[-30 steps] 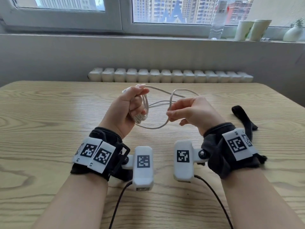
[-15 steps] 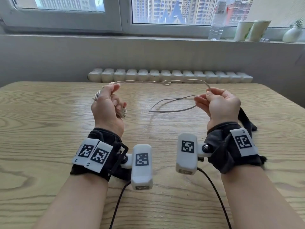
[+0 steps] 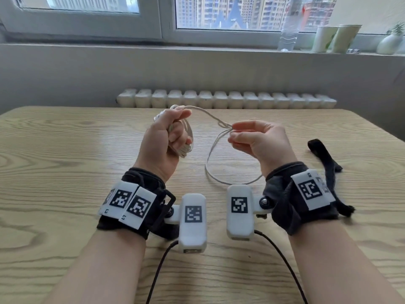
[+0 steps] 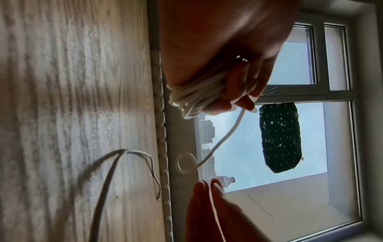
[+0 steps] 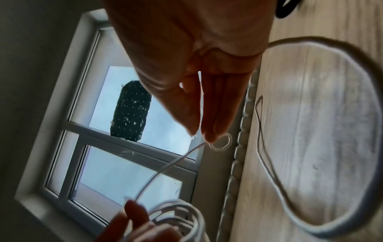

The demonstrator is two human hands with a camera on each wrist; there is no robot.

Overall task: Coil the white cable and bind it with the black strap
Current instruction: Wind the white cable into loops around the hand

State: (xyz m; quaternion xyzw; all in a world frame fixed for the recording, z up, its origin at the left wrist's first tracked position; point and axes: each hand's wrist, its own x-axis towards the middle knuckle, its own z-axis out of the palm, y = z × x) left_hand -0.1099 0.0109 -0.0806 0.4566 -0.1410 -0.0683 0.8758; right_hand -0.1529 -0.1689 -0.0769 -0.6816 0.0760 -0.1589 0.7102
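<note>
My left hand [image 3: 175, 132] is raised over the table and grips a bundle of coiled white cable [image 3: 186, 141]; the same coil [image 4: 192, 96] fills its fist in the left wrist view. One strand runs right from it, with a small kink loop [image 3: 223, 125], to my right hand [image 3: 247, 137], which pinches the cable [image 5: 200, 104] between thumb and fingers. Below that hand the free cable hangs in a wide loop [image 3: 210, 172] down to the table. The black strap [image 3: 324, 156] lies flat on the table right of my right wrist, untouched.
The wooden table [image 3: 65, 172] stretches to both sides. A white radiator [image 3: 225, 98] runs behind its far edge. On the windowsill stand a clear bottle [image 3: 289, 25], two pale cups [image 3: 335, 38] and a small vase [image 3: 391, 42]. Black leads trail from my wrist cameras.
The hands, spread wide with the cable taut half a second ago, have come back together. The slack now hangs as a loop beneath my right hand.
</note>
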